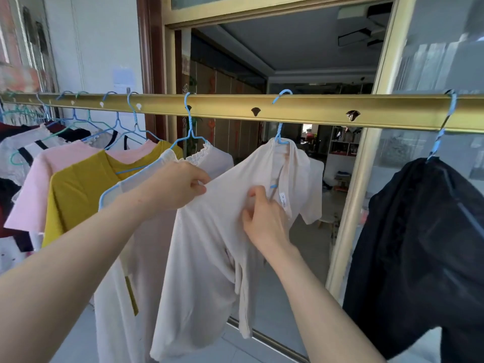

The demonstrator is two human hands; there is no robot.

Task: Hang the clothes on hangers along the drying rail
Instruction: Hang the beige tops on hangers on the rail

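Head view: pinching shoulder of cream T-shirt (209,244) in left hand (178,184), gripping its fabric in right hand (262,218), just below tip of blue hanger (280,138).

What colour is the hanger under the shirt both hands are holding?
Light blue; the head view shows the hanger hooked over the rail.

both arms are bare from the wrists back to the edge of the picture: the left forearm (78,258) looks broad where it lies close to the camera, and the right forearm (322,305) looks narrower. the left hand (180,184) and the right hand (264,218) are bare as well. the fingers (199,179) are slim, and their nails are too small to make out.
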